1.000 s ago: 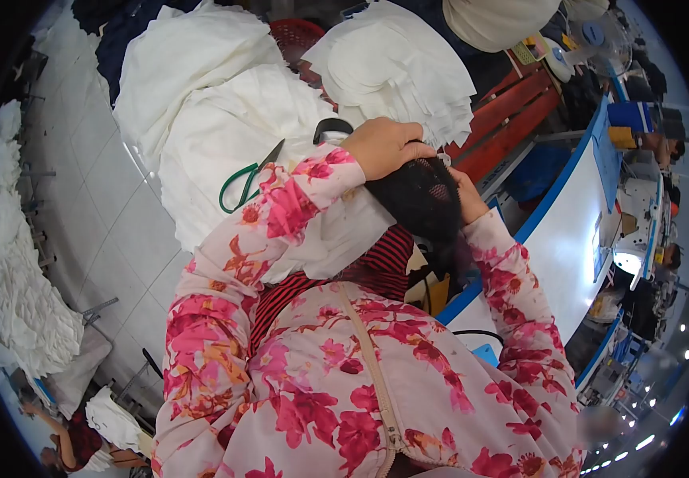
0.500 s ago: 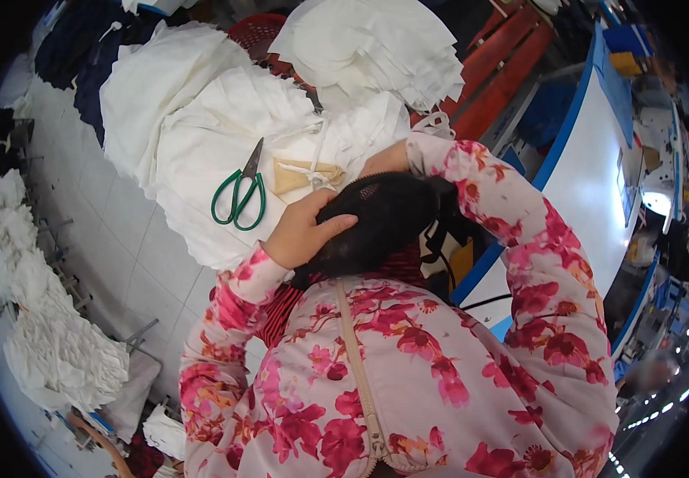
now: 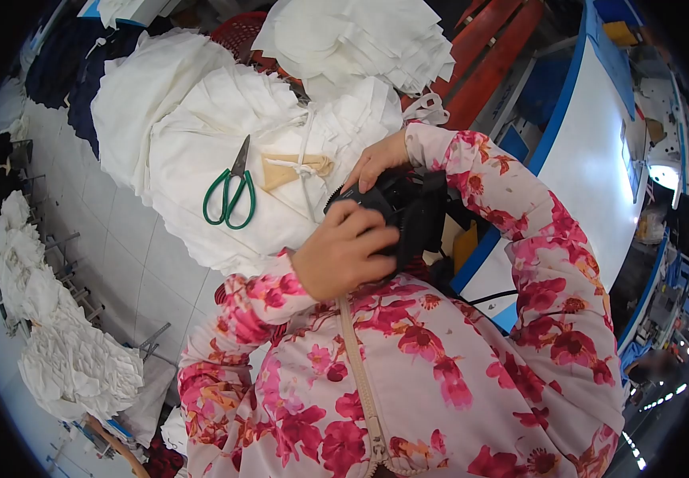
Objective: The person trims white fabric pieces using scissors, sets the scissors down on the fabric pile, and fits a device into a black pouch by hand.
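Observation:
A black zippered pouch (image 3: 416, 215) sits against my lap at the waist, its toothed zipper edge showing and its mouth parted. My right hand (image 3: 378, 162) grips the far rim, thumb and fingers pressed to it. Over the opening, my left hand (image 3: 348, 247) has its fingers curled in at a dark item; what they hold is hidden. Just beyond lie green-handled scissors (image 3: 230, 191) on white fabric pieces (image 3: 209, 143). Beside the scissors is a tan piece (image 3: 285, 171) tied with a white strip.
More stacked white cut pieces (image 3: 352, 40) lie farther off, near a red basket (image 3: 237, 36) and a red slatted bench (image 3: 492, 64). A white table with a blue edge (image 3: 551, 159) stands to the right. White fabric heaps (image 3: 82, 366) line the left.
My left hand has moved right from the pouch's side to over its opening, fingers now curled. My right hand, partly hidden before, now shows on the rim. The pouch has turned and parted.

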The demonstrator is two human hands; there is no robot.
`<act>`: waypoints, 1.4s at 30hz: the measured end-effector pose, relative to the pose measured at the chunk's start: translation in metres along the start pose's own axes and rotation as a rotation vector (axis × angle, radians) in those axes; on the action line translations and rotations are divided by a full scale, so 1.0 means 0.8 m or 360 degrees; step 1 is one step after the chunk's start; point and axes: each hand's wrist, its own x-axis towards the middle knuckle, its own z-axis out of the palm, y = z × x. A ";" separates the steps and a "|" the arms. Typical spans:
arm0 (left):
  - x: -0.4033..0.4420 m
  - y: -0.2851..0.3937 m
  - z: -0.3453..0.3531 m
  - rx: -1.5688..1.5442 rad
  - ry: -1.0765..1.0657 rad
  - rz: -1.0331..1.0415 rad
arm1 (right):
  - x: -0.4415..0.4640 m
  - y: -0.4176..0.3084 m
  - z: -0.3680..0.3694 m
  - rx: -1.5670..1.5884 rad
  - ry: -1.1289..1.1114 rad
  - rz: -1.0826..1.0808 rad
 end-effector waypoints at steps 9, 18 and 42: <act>0.018 -0.026 0.027 -0.0065 -0.0006 -0.0440 | 0.004 0.029 -0.022 -0.0432 0.0030 -0.0339; 0.044 -0.005 0.060 0.0811 0.0053 -0.0617 | 0.023 0.065 -0.006 -0.0287 0.0106 -0.0435; 0.060 -0.011 0.135 0.1314 0.0256 -0.0645 | 0.051 0.082 -0.006 -0.0313 0.0242 -0.0394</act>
